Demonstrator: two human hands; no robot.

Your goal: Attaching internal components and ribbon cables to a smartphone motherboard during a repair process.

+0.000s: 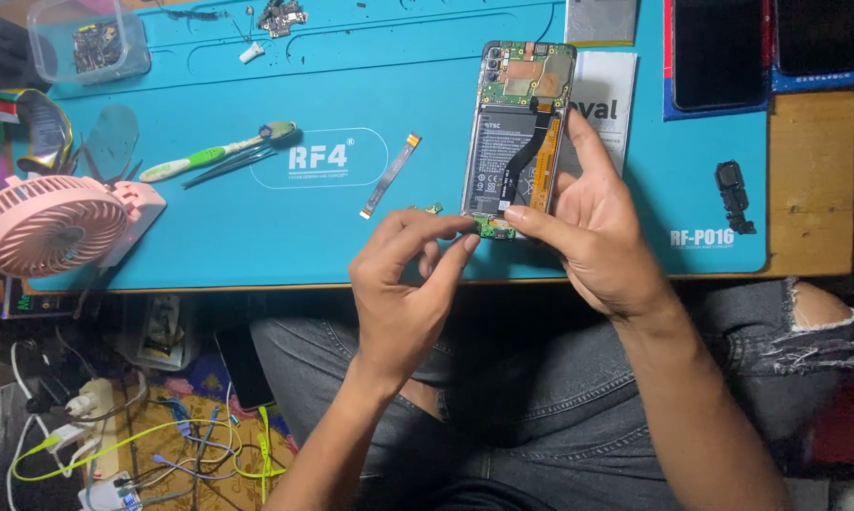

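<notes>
An opened phone (517, 128) lies back-up on the blue work mat (257, 237), its battery, green circuit board and flex cables exposed. My right hand (593, 232) steadies the phone's lower right side, index finger along its edge, thumb at the bottom end. My left hand (408, 284) pinches at the small green board (493, 227) at the phone's bottom edge with thumb and forefinger. A tiny green part (430, 207) lies just left of there.
A loose flex strip (390, 174), a toothbrush (214, 151) and tweezers (228, 166) lie on the mat's middle. A pink fan (53, 225) stands at left, a clear box (86, 38) top left, a black part (733, 194) at right, dark phones (720, 52) top right.
</notes>
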